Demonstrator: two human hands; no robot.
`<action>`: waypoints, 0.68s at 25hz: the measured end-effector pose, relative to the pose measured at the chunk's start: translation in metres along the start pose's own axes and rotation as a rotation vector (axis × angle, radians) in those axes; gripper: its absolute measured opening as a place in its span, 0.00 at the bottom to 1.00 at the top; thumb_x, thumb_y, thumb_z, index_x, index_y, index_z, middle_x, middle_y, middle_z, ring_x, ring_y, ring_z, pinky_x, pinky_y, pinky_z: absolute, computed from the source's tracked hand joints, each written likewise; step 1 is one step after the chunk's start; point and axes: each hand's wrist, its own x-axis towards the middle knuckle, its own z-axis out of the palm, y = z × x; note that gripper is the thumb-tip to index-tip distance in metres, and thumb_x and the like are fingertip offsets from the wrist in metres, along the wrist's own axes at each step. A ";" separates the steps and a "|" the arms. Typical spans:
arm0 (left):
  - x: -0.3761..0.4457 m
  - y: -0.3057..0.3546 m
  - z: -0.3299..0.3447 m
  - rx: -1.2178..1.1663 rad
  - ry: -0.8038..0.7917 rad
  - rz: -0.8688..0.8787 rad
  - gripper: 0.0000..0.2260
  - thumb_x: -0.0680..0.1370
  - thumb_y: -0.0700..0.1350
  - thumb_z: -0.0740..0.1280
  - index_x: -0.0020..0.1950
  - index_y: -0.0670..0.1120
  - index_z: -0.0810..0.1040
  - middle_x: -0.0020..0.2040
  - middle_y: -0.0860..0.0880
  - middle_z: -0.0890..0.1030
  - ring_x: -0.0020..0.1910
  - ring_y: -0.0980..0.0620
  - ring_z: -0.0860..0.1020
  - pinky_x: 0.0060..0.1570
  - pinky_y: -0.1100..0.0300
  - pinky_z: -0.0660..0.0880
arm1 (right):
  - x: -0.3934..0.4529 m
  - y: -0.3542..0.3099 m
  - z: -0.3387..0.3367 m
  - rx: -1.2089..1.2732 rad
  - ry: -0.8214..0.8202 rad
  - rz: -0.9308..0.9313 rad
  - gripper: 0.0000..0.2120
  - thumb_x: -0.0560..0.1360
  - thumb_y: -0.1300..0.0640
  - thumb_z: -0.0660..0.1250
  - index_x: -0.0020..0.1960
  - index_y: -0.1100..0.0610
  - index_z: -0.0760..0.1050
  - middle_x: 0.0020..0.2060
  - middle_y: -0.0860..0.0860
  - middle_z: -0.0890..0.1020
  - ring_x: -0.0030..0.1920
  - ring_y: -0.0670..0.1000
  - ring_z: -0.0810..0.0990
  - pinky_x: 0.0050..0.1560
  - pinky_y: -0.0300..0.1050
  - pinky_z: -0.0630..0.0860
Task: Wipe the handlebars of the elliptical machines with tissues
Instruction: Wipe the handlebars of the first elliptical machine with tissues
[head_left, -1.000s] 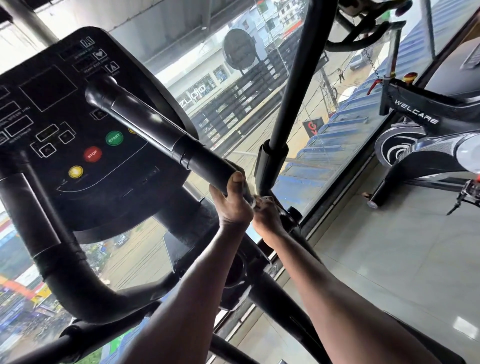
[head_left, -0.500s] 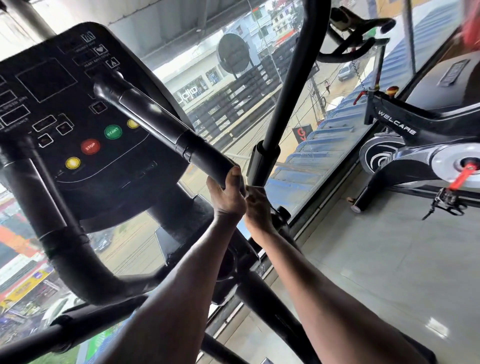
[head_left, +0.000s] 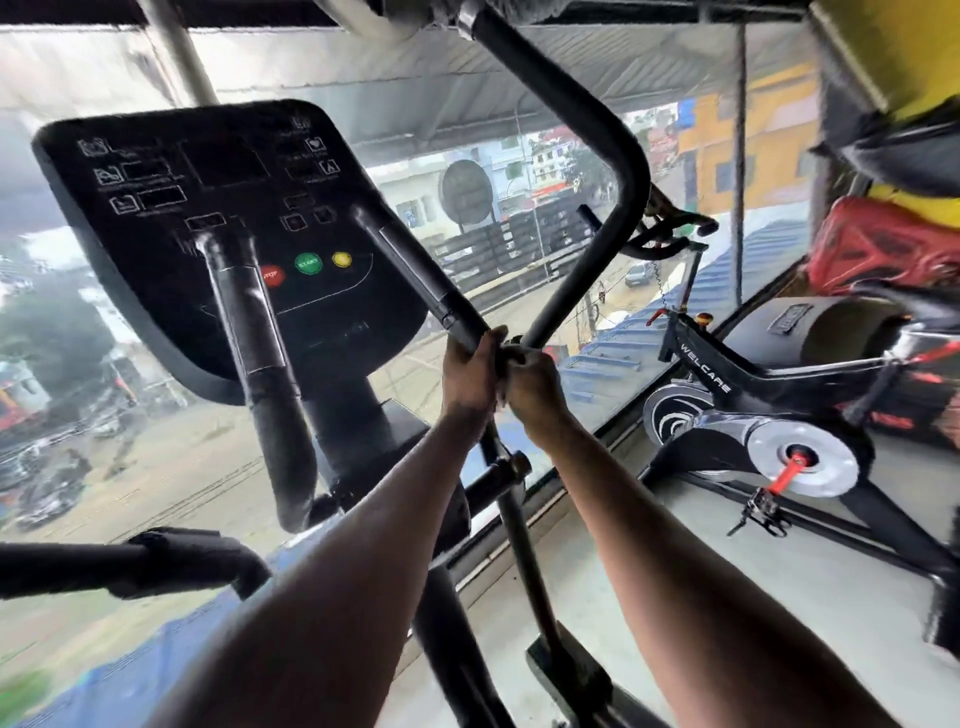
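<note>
The elliptical's black console (head_left: 156, 249) fills the upper left, with two black fixed handlebars in front of it. My left hand (head_left: 470, 374) grips the lower end of the right handlebar (head_left: 415, 275). My right hand (head_left: 535, 389) is curled right beside it, where the bar meets the long swing arm (head_left: 597, 223). It holds a tissue pressed to the bar, of which only a pale sliver shows between the hands. The left handlebar (head_left: 249, 322) is untouched.
A black WELCARE spin bike (head_left: 727, 384) stands on the grey floor (head_left: 727, 597) to the right. A large window (head_left: 156, 467) runs straight ahead behind the machine. The other swing arm (head_left: 156, 561) juts in at lower left. Red equipment (head_left: 883, 249) is at the far right.
My head has turned, so the console now sits upright and nearer the centre. Both hands stay together at the same low spot on the right handlebar.
</note>
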 end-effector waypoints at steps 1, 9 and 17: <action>-0.001 0.012 0.001 -0.065 0.008 -0.045 0.12 0.66 0.56 0.71 0.37 0.49 0.75 0.29 0.52 0.74 0.32 0.50 0.72 0.37 0.53 0.68 | 0.003 -0.013 0.002 -0.051 0.037 -0.043 0.13 0.76 0.62 0.59 0.48 0.57 0.82 0.40 0.55 0.84 0.41 0.53 0.81 0.44 0.48 0.77; -0.003 0.042 -0.010 -0.128 0.033 -0.067 0.12 0.82 0.52 0.60 0.56 0.44 0.72 0.42 0.50 0.78 0.40 0.52 0.77 0.35 0.62 0.74 | 0.008 -0.029 0.013 -0.211 0.078 -0.084 0.15 0.79 0.57 0.54 0.56 0.55 0.79 0.52 0.56 0.83 0.55 0.58 0.80 0.56 0.55 0.76; 0.008 0.051 -0.033 -0.143 -0.031 -0.101 0.14 0.81 0.52 0.61 0.57 0.44 0.78 0.46 0.49 0.82 0.46 0.47 0.80 0.39 0.56 0.76 | 0.006 -0.034 0.005 -0.432 0.042 -0.481 0.16 0.79 0.64 0.56 0.63 0.61 0.76 0.59 0.56 0.81 0.60 0.52 0.79 0.59 0.43 0.74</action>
